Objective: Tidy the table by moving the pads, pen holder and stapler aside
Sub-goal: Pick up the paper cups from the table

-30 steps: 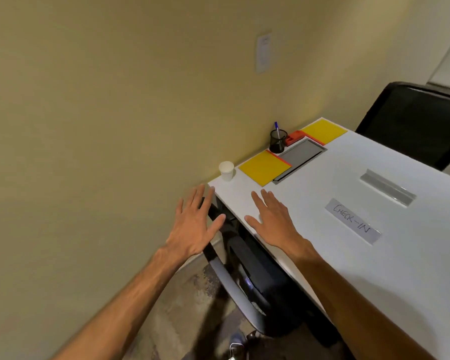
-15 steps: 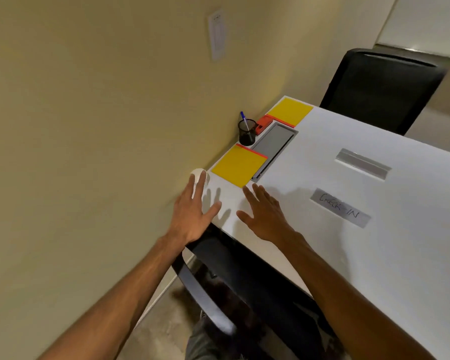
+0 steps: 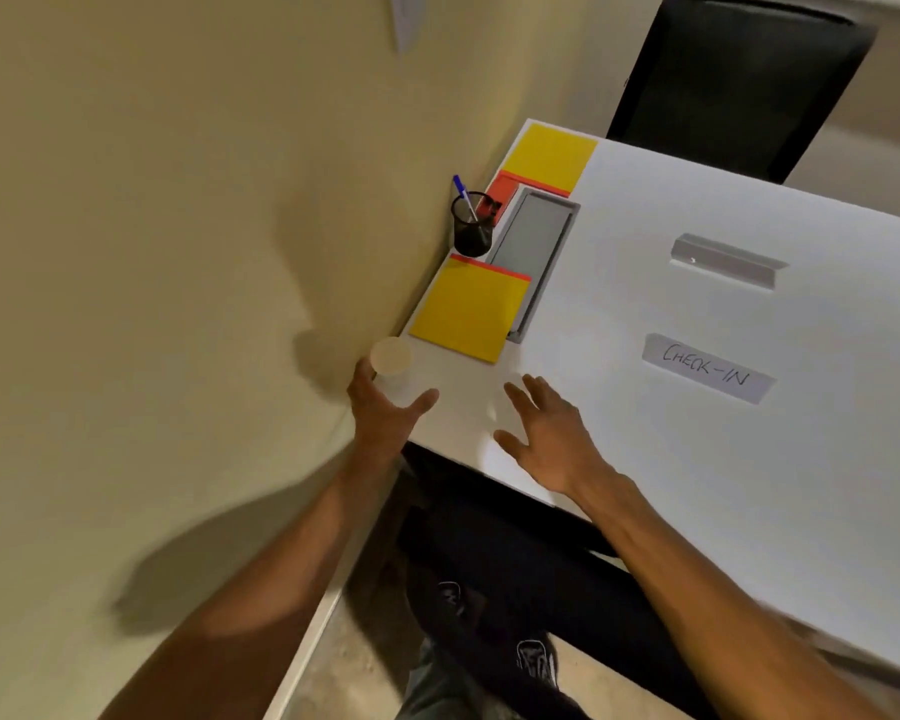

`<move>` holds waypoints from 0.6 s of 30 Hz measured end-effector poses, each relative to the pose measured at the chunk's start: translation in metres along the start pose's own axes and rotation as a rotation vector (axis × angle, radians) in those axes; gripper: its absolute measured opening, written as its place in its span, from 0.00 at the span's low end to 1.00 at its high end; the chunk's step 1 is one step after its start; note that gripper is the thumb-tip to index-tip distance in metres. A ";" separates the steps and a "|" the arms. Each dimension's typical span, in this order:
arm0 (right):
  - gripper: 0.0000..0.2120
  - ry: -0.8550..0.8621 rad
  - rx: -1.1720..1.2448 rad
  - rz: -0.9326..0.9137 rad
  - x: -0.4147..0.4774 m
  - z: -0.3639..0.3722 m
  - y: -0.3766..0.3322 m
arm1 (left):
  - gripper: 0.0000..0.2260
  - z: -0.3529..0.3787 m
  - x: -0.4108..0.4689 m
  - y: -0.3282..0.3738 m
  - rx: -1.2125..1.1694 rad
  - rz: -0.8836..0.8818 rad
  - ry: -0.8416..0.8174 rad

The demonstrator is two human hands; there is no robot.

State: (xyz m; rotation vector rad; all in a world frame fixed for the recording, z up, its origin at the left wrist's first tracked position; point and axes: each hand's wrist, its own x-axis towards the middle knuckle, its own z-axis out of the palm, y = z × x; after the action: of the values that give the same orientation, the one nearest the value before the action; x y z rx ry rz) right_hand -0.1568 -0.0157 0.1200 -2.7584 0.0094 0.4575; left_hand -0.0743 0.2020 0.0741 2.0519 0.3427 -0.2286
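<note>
Two yellow pads with red top strips lie along the wall side of the white table [image 3: 697,459]: the near pad [image 3: 466,309] and the far pad [image 3: 549,155]. Between them stands a black mesh pen holder [image 3: 471,226] with a blue pen, and behind it a red stapler [image 3: 497,194]. My left hand [image 3: 385,407] is open at the table's near corner, its fingers just below a white paper cup [image 3: 390,358]. My right hand [image 3: 546,433] hovers open over the table's near edge, a short way below the near pad.
A grey recessed cable tray [image 3: 533,246] sits beside the pads. A paper label reading CHECK-IN [image 3: 707,368] and a grey metal strip [image 3: 723,259] lie mid-table. A black chair [image 3: 739,80] stands at the far side. The beige wall [image 3: 177,252] runs along the left.
The view has swung closer over the table. Both hands have moved forward; the left hand now reaches the paper cup and the right hand is over the tabletop.
</note>
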 end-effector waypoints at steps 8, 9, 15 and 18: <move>0.33 -0.069 0.055 0.097 0.005 0.026 -0.006 | 0.51 0.036 0.050 -0.017 -0.013 -0.041 0.153; 0.33 -0.074 0.062 0.106 0.005 0.029 -0.006 | 0.51 0.040 0.055 -0.018 -0.010 -0.053 0.172; 0.33 -0.073 0.084 0.154 0.005 0.039 -0.006 | 0.50 0.054 0.078 -0.020 0.027 -0.101 0.246; 0.33 -0.051 0.094 0.161 0.005 0.041 -0.006 | 0.46 0.055 0.084 -0.023 0.071 -0.089 0.285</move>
State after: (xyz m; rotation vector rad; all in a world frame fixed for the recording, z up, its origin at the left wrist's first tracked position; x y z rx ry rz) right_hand -0.1646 0.0036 0.0842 -2.6641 0.2353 0.5552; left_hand -0.0038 0.1766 0.0037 2.1444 0.6096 -0.0002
